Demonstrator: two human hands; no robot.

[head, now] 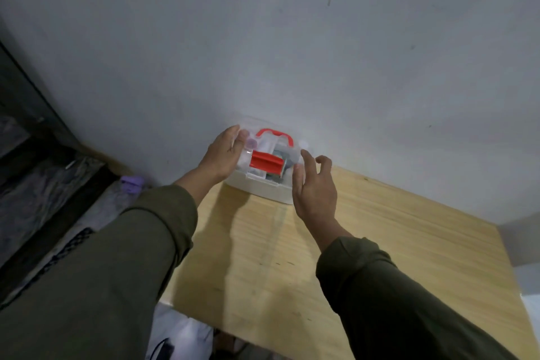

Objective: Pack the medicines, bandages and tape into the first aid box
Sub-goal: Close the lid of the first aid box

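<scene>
First aid box (263,193): white base, clear lid, red handle (274,135), contents blurred

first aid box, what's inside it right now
Through the clear lid of the first aid box, a red piece and pale, blurred items show. Which supplies they are cannot be told; both hands cover the ends.

My first aid box (263,194): white matt plastic base, clear glossy lid (271,149), red plastic handle (274,136). Table (350,242): pale, smooth wood grain. My sleeves (394,295): matt olive cloth.
</scene>
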